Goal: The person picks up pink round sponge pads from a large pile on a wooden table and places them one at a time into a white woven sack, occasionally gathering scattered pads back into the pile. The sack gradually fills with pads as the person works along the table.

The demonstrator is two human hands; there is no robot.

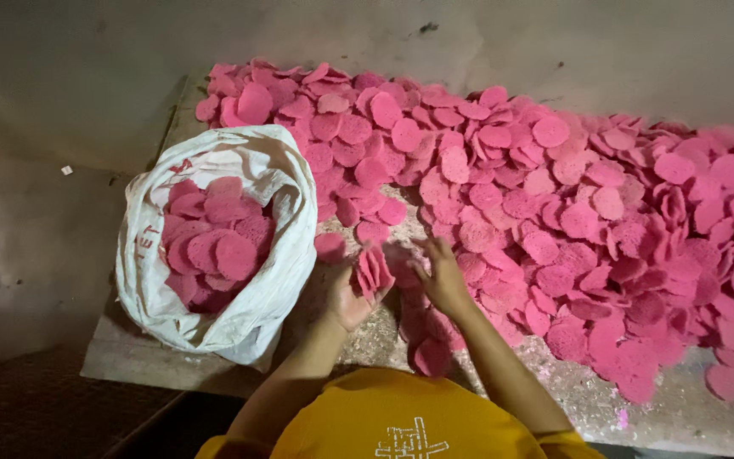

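My left hand (348, 299) holds a small stack of round pink discs (374, 270) upright on edge, just right of a white woven sack (278, 183). The sack stands open and is partly filled with more pink discs (214, 242). My right hand (442, 276) rests palm down on the near edge of a big heap of the same pink discs (554, 195), fingers spread on them, a short way right of the held stack. Whether the right hand grips a disc is hidden under its fingers.
The heap spreads over a pale board (367, 336) from the back left to the far right. Bare concrete floor (36, 246) lies left of the sack. A grey wall (554, 42) runs behind the heap. My yellow shirt (401, 416) fills the bottom.
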